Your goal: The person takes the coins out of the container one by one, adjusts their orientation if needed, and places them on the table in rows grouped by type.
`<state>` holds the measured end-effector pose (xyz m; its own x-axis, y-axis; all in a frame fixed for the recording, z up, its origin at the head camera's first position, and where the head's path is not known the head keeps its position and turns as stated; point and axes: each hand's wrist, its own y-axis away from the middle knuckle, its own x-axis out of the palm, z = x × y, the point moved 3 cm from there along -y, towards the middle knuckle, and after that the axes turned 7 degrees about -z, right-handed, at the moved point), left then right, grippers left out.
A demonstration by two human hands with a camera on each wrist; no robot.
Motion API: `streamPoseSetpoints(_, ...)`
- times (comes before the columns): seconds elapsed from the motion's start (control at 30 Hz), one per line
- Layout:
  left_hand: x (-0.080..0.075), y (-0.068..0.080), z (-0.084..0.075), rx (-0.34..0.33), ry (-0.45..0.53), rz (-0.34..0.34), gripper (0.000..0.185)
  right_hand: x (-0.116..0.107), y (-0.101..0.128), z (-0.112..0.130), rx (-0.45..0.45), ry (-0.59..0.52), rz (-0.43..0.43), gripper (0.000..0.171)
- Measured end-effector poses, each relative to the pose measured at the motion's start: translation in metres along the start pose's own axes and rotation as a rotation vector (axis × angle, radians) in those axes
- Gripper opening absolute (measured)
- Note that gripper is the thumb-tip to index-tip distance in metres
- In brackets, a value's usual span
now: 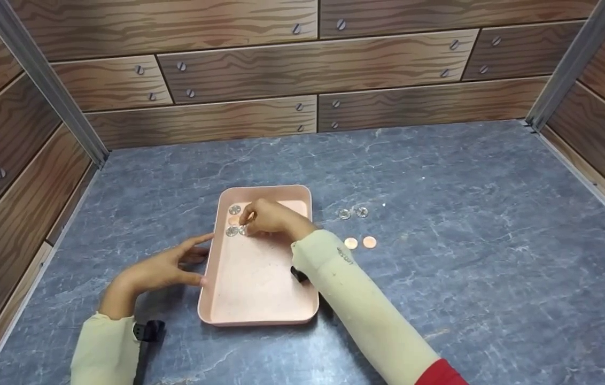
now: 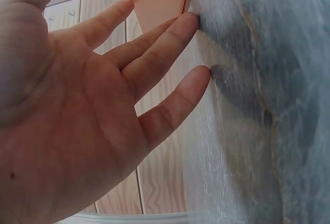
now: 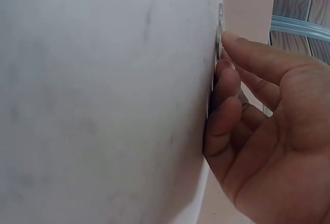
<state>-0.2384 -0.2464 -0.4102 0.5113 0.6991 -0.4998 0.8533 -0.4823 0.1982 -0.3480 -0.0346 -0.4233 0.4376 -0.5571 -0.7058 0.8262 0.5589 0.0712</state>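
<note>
A silver coin (image 1: pixel 243 230) is pinched flat against the tray (image 1: pixel 260 299) floor under the right hand (image 1: pixel 273 218), at its fingertips. The left hand (image 1: pixel 161 267), fingers straight and holding nothing, is rested against the tray's left wall, farther from the coin.
</note>
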Motion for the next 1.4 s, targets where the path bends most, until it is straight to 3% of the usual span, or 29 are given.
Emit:
streamPoseSetpoints(0.53, 0.0014, 0.0019, 0.0018, -0.031, -0.007, -0.009, 0.094, 0.0039, 0.0013, 0.003, -0.034, 0.104, 0.013, 0.017)
streamPoseSetpoints(0.77, 0.0014, 0.0023, 0.0029, -0.01, 0.009, 0.002, 0.092, 0.0014, 0.003, 0.0042, -0.033, 0.114, -0.022, 0.02)
streamPoseSetpoints(1.4, 0.0003, -0.0001, -0.0003, -0.028, -0.007, 0.001, 0.093, -0.0026, 0.0059, 0.002, -0.031, -0.028, 0.007, 0.02)
